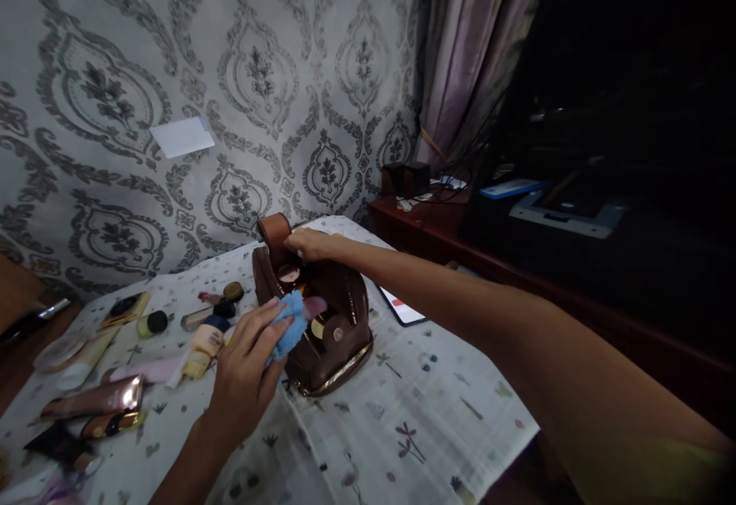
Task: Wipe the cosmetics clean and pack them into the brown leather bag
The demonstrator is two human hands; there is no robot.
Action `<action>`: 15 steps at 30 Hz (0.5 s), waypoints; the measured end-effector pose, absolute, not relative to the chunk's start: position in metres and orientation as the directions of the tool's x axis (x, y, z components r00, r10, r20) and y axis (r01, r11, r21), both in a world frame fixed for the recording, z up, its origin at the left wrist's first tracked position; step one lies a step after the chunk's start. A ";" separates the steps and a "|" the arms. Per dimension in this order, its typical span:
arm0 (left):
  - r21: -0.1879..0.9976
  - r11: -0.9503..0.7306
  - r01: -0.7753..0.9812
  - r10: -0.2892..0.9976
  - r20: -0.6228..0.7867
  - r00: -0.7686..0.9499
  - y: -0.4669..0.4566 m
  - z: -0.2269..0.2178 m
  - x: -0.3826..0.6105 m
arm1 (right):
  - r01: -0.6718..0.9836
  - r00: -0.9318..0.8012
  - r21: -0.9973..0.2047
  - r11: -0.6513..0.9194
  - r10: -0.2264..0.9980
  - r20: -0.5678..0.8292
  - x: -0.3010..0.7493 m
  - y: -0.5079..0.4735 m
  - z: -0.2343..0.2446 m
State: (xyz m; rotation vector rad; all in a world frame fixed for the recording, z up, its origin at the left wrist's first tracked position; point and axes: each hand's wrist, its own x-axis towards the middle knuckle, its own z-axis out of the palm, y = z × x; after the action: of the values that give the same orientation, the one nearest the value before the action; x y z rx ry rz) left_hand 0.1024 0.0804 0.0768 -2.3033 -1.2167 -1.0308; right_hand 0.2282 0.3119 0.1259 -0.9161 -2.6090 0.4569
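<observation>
A dark brown bag (pixel 345 348) with gold zips stands unzipped on the patterned cloth. My left hand (pixel 244 359) is closed around a light blue cloth (pixel 290 325) at the bag's left side. At the far end, my right hand (pixel 310 244) has its fingers bent around the bag's upper edge, beside the brown strap (pixel 274 231); the fingertips are partly hidden. Inside the bag lie a pink item (pixel 314 306) and other small things, partly covered by the cloth and the bag's walls.
Left of the bag are several cosmetics, including a rose-gold tube (pixel 95 398), a pale pink tube (pixel 146 370), a cream bottle (pixel 205 339) and a round-capped jar (pixel 152 324). A tablet or phone (pixel 411 313) lies right of the bag. A dark red desk (pixel 425 225) stands beyond.
</observation>
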 end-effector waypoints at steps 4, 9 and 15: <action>0.034 -0.577 0.816 0.570 0.732 0.372 0.081 0.076 0.102 | 0.541 -0.779 -0.333 0.772 0.609 0.147 0.226 0.325 0.125; 0.040 -0.577 0.815 0.571 0.734 0.368 0.081 0.076 0.103 | 0.534 -0.825 -0.210 0.819 0.559 0.082 0.216 0.331 0.123; 0.053 -0.576 0.816 0.582 0.727 0.364 0.081 0.075 0.104 | 0.538 -0.840 -0.071 0.840 0.541 0.039 0.215 0.320 0.125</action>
State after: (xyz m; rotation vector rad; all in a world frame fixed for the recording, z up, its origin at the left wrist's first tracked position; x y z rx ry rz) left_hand 0.1039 0.0806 0.0750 -2.3136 -1.2321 -1.0365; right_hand 0.2154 0.3195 0.1250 -0.8685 -2.9577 0.0884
